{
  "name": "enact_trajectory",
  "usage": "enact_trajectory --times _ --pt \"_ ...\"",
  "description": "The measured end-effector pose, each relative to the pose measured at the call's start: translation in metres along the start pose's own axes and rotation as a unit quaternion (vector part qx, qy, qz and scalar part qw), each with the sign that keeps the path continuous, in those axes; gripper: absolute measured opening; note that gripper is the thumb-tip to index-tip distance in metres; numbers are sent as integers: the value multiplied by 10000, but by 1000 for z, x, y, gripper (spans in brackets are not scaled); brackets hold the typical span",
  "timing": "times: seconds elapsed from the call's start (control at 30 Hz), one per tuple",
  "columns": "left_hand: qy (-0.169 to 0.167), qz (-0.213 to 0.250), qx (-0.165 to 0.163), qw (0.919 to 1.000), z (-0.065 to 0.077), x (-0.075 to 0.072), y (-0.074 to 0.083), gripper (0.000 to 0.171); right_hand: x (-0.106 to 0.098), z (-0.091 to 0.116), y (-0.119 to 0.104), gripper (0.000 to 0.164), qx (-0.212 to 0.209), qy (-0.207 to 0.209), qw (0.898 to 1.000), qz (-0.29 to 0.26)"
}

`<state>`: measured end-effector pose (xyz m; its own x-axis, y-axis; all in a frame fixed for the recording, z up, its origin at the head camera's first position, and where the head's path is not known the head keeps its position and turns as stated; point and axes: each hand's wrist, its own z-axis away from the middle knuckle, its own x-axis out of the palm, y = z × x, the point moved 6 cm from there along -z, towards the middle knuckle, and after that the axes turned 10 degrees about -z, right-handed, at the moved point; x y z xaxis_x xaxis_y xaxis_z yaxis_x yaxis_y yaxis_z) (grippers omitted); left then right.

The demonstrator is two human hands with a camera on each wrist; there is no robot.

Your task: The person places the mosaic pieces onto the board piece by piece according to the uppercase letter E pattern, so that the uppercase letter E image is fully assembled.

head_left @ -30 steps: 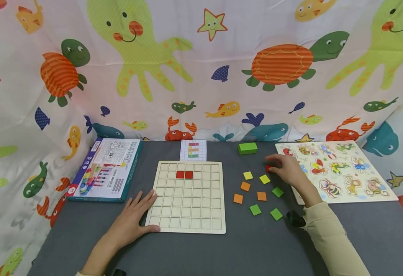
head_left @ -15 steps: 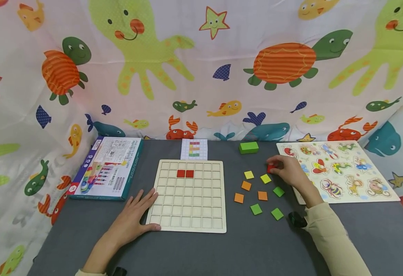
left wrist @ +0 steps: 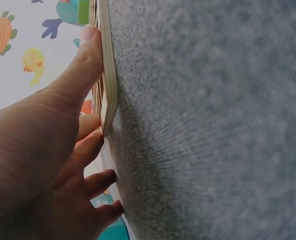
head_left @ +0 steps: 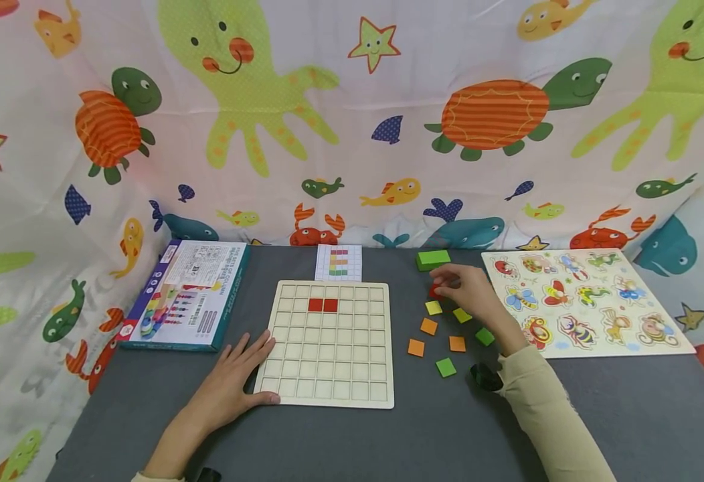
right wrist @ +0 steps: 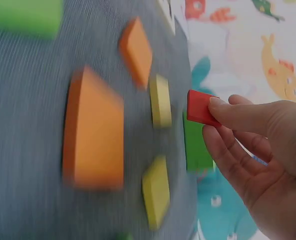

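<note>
Between thumb and fingertips my right hand (head_left: 469, 294) pinches a red square tile (right wrist: 201, 107), held above the table beyond the loose tiles. My left hand (head_left: 228, 378) lies with fingers spread at the left edge of a wooden grid board (head_left: 336, 355); its thumb touches the board's edge in the left wrist view. Two red tiles (head_left: 322, 305) sit side by side in the board's second row. Right of the board lie loose yellow tiles (head_left: 433, 308), orange tiles (head_left: 415, 347) and green tiles (head_left: 446, 367). The right forearm hides part of the table there.
A small card (head_left: 338, 263) with a coloured grid pattern lies behind the board. A green block (head_left: 433, 260) stands at the back. On the left is a flat box (head_left: 186, 294); on the right lies a picture board (head_left: 605, 301) of cartoon insects.
My right hand has lifted the red tile from beside the picture board and carried it left, toward the grid board. The left hand has stayed at the board's edge.
</note>
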<state>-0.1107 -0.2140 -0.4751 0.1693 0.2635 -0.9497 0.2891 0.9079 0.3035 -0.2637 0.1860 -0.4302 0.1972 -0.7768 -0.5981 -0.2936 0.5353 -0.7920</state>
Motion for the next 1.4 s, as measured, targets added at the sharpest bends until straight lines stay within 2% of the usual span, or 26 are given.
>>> enact_trajectory --times 0.27,0.6,0.8,1.03,1.2,1.4 --pt "16 23 -24 10000 0 -2 1 99 53 -22 -32 24 -252 -405 9982 -352" --pt "-73 156 -78 9998 1 -1 1 99 109 -28 -58 22 -488 -829 9909 -937" --pt "-16 156 -11 9999 1 -1 2 98 122 -34 -66 22 -498 -802 9894 -1105" --pt "32 159 -26 9999 2 -1 1 98 137 -42 -64 21 -408 -756 9876 -1314" --pt "-52 180 -57 9998 1 0 1 98 144 -42 -66 20 -417 -833 9889 -1157" --pt "20 199 -44 9998 1 -1 1 98 145 -43 -71 17 -332 -745 9934 -804"
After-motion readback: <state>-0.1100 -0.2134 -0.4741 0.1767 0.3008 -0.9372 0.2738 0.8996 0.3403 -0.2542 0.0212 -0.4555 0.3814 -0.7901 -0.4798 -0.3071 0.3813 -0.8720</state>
